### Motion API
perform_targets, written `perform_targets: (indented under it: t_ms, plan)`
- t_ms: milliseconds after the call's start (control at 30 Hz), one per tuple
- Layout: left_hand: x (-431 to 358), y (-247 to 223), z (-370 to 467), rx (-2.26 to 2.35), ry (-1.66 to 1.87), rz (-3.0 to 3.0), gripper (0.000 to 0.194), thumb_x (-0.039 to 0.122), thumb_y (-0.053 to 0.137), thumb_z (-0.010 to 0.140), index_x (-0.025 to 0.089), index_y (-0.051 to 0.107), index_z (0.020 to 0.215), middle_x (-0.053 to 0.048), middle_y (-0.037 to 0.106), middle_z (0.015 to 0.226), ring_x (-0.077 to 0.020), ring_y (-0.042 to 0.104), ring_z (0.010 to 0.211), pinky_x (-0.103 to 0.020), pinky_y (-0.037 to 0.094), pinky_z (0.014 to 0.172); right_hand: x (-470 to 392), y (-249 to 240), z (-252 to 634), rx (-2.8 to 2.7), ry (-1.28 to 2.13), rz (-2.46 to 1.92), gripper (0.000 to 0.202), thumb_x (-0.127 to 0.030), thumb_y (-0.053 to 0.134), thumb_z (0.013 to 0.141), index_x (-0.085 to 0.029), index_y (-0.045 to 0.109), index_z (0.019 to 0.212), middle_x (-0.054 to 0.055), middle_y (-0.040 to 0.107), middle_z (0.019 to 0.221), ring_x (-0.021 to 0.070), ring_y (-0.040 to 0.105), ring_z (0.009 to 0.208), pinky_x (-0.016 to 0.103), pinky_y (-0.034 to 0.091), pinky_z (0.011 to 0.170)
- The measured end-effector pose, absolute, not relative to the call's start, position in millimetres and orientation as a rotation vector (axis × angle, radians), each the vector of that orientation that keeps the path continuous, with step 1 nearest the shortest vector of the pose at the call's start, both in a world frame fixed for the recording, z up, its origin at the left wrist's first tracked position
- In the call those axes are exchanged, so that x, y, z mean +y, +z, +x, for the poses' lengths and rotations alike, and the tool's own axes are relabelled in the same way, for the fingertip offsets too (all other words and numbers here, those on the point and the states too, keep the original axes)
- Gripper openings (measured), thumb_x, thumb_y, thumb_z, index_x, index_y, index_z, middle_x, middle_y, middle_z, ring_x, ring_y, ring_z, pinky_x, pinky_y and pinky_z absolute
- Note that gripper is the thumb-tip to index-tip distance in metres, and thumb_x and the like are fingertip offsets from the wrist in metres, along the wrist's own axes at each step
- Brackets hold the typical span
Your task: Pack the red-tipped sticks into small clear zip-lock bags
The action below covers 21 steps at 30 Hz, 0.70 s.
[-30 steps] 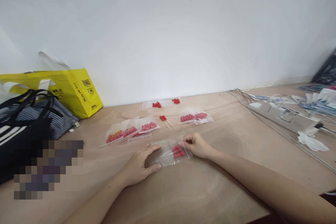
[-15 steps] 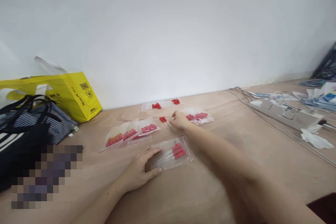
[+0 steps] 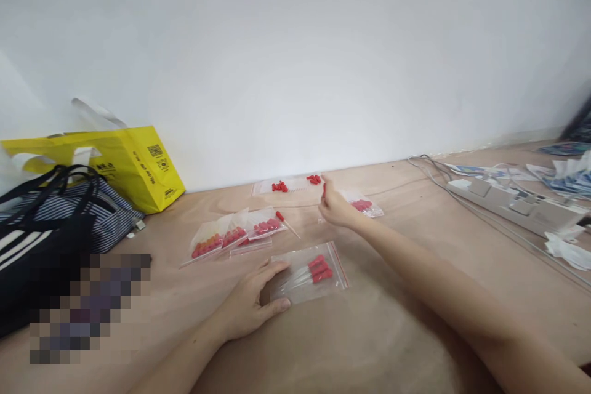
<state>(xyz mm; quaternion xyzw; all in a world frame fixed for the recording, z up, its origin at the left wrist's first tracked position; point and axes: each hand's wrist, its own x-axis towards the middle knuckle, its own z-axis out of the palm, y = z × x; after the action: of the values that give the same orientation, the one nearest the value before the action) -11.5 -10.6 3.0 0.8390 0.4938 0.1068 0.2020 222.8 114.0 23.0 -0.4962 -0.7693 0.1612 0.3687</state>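
My left hand [image 3: 252, 300] lies on the table with thumb and fingers spread, touching the left edge of a clear zip bag [image 3: 285, 289]. Inside the bag are several glass droppers with red rubber bulbs [image 3: 320, 269]. My right hand [image 3: 338, 206] is raised beyond the bag, its fingers closed on a red-bulbed dropper [image 3: 324, 189]; only the bulb shows, and the tube is hidden. A single loose dropper [image 3: 280, 216] lies on the table between the hands and the back bags. Filled zip bags [image 3: 266, 221] overlap to its left.
Another filled zip bag [image 3: 364, 204] lies partly behind my right hand. Red bulbs [image 3: 279, 187] rest on clear plastic near the wall. At left stand a yellow bag [image 3: 133, 163] and a striped bag [image 3: 117, 218]. A power strip [image 3: 517, 203] with cables lies at right.
One of the two loose droppers has left the table and is in my right hand, which has risen and moved slightly right. My left hand stays by the zip bag.
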Motion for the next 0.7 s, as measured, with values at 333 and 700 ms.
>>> perform_targets:
  t_ms: [333,700]
  plan:
    - [-7.1,3.1,-10.8,1.388,0.327,2.338,0.053,0.045,0.052,0.076,0.025,0.04,0.124,-0.003,0.04,0.131,-0.0287,0.029,0.123,-0.045,0.028,0.099,57.6,-29.6,266.2,-1.03,1.052,-1.166,0.039,-0.021,0.049,0.072,-0.022,0.028,0.104,-0.007,0.047,0.057,0.0127,0.053,0.047,0.026,0.047,0.047]
    - [-6.9,1.8,-10.1,1.418,0.316,2.364,0.054,0.046,0.051,0.077,0.024,0.038,0.125,-0.004,0.04,0.131,-0.0273,0.032,0.122,-0.042,0.03,0.098,41.4,-27.6,235.6,-1.008,1.411,-0.931,0.024,-0.03,0.052,0.071,-0.02,0.038,0.088,-0.006,0.052,0.066,0.0075,0.055,0.046,0.022,0.047,0.046]
